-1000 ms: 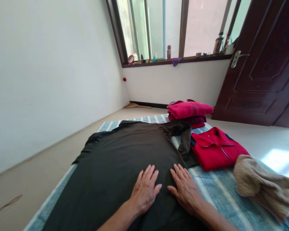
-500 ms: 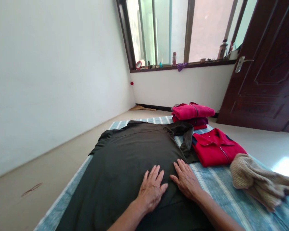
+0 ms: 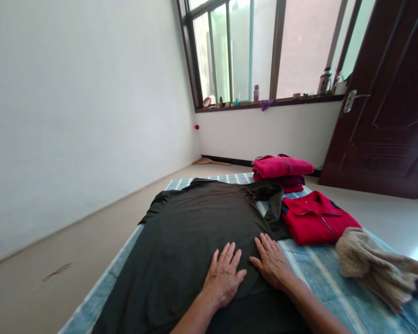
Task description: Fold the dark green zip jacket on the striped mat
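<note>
In the head view, your left hand point(image 3: 225, 278) and right hand point(image 3: 273, 264) both lay flat and open, fingers spread, palms down side by side on the near right part of the dark shirt point(image 3: 195, 241), gripping nothing. The shirt was spread flat along the striped blue mat point(image 3: 320, 278), its collar at the far end and one sleeve point(image 3: 275, 208) folded down its right edge. It looked thin, soft and light, likely to slide and wrinkle under a push, so you would best have taken it by a hem, shoulder seam or sleeve edge. Just right of it lay a folded red jacket point(image 3: 315, 218), with a stack of folded magenta garments point(image 3: 282, 169) farther off and a beige knit piece point(image 3: 372, 266) near right. The mat lay on a smooth pale floor point(image 3: 55, 269), between a white wall point(image 3: 73, 116) on the left and a dark wooden door point(image 3: 390, 116) on the right, with a window point(image 3: 261, 46) and cluttered sill at the far end.
</note>
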A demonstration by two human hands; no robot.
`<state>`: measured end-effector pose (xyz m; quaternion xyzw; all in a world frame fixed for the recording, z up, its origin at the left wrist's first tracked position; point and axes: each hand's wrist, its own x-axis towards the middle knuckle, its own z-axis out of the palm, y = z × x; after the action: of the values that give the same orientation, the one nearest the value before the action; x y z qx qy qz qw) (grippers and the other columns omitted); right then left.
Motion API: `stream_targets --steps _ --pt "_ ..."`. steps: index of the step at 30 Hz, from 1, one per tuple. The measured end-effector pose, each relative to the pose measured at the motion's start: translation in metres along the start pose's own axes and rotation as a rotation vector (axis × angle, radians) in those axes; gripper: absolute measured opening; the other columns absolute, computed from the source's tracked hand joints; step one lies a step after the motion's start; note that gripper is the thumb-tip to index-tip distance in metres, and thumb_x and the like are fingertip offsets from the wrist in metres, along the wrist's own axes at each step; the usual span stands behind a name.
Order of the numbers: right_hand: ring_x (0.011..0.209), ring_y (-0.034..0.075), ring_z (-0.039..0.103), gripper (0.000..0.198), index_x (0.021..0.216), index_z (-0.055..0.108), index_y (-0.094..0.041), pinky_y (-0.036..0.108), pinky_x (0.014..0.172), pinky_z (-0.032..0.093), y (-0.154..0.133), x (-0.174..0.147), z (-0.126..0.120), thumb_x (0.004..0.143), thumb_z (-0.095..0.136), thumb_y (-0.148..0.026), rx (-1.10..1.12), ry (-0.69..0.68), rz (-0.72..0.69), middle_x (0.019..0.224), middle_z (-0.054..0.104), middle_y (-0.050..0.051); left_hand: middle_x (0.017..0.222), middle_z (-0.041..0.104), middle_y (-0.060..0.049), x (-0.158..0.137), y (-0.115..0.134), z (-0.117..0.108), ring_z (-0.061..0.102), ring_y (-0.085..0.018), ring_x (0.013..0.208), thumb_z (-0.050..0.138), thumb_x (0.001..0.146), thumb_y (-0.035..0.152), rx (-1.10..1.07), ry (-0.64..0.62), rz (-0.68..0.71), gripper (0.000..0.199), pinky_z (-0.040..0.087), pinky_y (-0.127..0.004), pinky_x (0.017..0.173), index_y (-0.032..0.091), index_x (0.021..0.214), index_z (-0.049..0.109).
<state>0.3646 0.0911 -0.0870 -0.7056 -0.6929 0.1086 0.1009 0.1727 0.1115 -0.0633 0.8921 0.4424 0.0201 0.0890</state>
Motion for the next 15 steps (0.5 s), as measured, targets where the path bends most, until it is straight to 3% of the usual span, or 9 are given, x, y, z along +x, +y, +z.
stream_targets --steps 5,15 --pt "0.14 0.026 0.014 0.07 0.143 0.03 -0.012 0.041 0.113 0.014 -0.0007 -0.0001 -0.0008 0.09 0.031 -0.057 -0.024 -0.024 0.008 0.151 0.02 0.014 0.154 0.018 -0.006 0.0003 0.0043 -0.0059 0.012 -0.022 0.141 0.038 0.09 0.046 0.009 -0.074 -0.028 0.058 0.012 -0.049 0.113 0.023 0.142 0.033" --pt "0.14 0.026 0.015 0.071 0.143 0.031 -0.013 0.042 0.113 0.014 0.0011 0.0007 0.0024 0.089 0.03 -0.059 -0.035 -0.017 0.005 0.151 0.021 0.013 0.154 0.018 -0.007 -0.0015 0.0064 -0.0088 0.012 -0.023 0.141 0.039 0.09 0.044 -0.013 -0.079 -0.033 0.057 0.012 -0.05 0.113 0.022 0.142 0.033"
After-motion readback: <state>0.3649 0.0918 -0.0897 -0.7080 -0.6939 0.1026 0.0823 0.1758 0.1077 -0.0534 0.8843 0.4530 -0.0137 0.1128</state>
